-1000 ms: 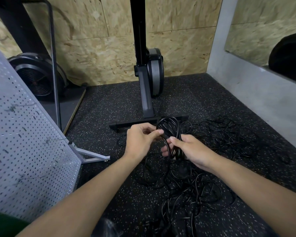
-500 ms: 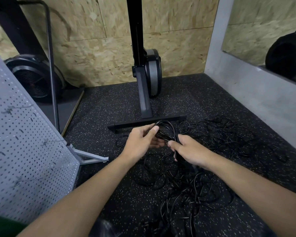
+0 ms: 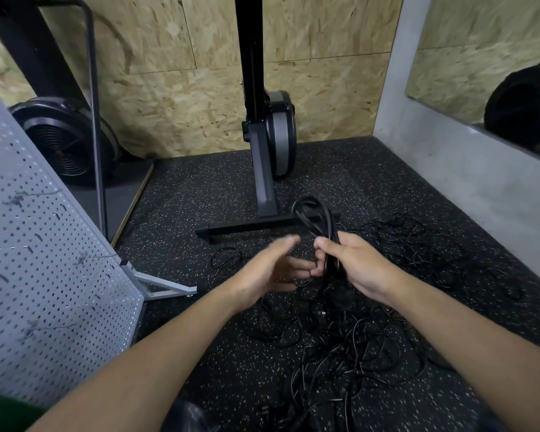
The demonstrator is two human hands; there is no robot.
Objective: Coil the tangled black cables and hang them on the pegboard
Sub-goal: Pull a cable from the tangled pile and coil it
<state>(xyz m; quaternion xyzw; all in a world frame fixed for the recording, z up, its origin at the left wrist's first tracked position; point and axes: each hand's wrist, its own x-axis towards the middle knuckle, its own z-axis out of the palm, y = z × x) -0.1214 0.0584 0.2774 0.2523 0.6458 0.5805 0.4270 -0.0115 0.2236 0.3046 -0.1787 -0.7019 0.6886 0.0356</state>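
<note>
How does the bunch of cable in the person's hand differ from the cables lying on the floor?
The looped bundle is gathered into tidy, close loops; the floor pile sprawls in loose tangles. The bundle is held up, gripped by the right hand, its loops standing upright; the pile lies flat on the speckled floor. The bundle is compact; the pile spreads much wider. Both are thin black cable.

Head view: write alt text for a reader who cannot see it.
The person's right hand grips a small coil of black cable above a tangled heap of black cables on the speckled black rubber floor. The left hand, open and blurred, is beside it. A grey perforated metal pegboard stands at the left.
</note>
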